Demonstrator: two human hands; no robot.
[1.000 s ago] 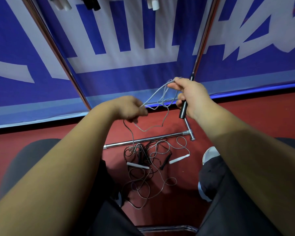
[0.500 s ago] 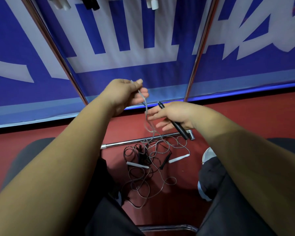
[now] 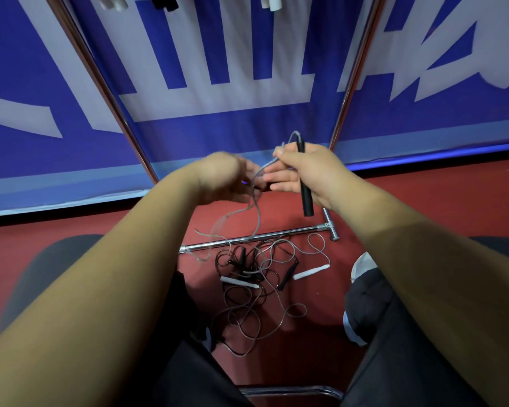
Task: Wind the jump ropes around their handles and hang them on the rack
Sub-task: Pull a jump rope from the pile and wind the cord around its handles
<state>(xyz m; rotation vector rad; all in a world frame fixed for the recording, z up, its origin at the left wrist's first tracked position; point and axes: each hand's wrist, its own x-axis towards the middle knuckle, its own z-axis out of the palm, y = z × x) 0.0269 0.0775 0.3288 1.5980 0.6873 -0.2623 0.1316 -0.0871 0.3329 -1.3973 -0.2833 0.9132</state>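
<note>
My right hand (image 3: 307, 174) grips a black jump-rope handle (image 3: 305, 195) that stands nearly upright, its lower end sticking out below my palm. A thin grey cord (image 3: 257, 212) leaves the handle's top, loops past my fingers and hangs down toward the floor. My left hand (image 3: 224, 179), blurred with motion, holds that cord just left of the right hand. On the red floor lies a tangle of other jump ropes (image 3: 256, 289) with white handles (image 3: 310, 272) and black ones. The chrome rack's (image 3: 259, 237) base bar runs across behind the tangle.
Two slanted chrome rack posts (image 3: 351, 80) rise in front of a blue and white banner. Handles of hung ropes (image 3: 272, 1) show at the top edge. My knees in dark trousers flank the tangle, and a chair's chrome tube (image 3: 291, 390) lies below.
My right hand has lifted and turned the black handle from slanted to nearly upright. My left hand has dropped from above and moved in beside it along the cord.
</note>
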